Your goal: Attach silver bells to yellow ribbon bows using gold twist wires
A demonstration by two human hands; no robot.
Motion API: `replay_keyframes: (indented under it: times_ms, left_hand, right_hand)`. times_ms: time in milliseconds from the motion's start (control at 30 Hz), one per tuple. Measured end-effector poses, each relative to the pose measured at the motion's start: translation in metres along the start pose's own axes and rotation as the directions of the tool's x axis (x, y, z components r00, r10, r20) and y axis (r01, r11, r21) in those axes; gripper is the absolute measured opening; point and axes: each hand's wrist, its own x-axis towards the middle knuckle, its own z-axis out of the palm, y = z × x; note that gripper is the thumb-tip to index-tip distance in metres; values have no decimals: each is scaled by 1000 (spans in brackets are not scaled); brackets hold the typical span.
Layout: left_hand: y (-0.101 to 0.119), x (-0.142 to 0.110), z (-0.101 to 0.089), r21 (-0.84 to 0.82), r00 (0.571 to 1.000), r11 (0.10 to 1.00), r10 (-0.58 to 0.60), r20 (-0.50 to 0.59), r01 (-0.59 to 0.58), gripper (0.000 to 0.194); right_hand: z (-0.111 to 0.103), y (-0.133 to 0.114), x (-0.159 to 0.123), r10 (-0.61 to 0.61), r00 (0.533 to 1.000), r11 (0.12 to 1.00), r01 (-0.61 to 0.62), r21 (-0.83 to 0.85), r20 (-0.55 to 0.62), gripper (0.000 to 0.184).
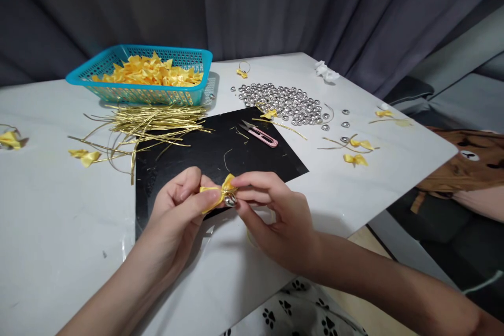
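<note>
Between my two hands, over the front of the black mat (185,168), is a yellow ribbon bow (227,184) with a shiny silver bell-like bead (230,200) at its middle. My left hand (183,202) pinches the bow's left loop between thumb and fingers. From the other side, the fingertips of my right hand (275,210) close on the right loop and the edge of the bead. Gold cord shows at the bow's centre, though its ends are hidden. Pink-handled thread snips (260,134) lie on the mat beyond my hands.
A blue basket (157,97) full of yellow bows stands at the back left. Gold cords (157,121) are piled before it. Silver beads (283,102) lie heaped at the back centre. Loose bows (356,159) and crumpled white tissue (326,72) lie to the right on the white table (59,231).
</note>
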Motion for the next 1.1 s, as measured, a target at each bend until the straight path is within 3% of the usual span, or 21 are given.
replay_keyframes:
  times_ms: [233, 400, 800, 1100]
  left_hand:
    - [0, 1, -1, 58, 999, 998, 24, -25, -22, 38]
    - [0, 0, 0, 103, 999, 994, 44, -17, -42, 39]
    - [3, -1, -1, 254, 990, 957, 144, -5, -138, 41]
    - [-2, 0, 0, 187, 998, 981, 60, -32, -53, 41]
  right_hand:
    - [-1, 1, 2, -53, 999, 997, 53, -58, 13, 31]
    - [-1, -2, -1, -41, 998, 996, 36, -79, -57, 26]
    - [-1, 0, 0, -19, 998, 995, 12, -99, -67, 23]
    - [-5, -1, 3, -66, 997, 992, 61, -109, -46, 18]
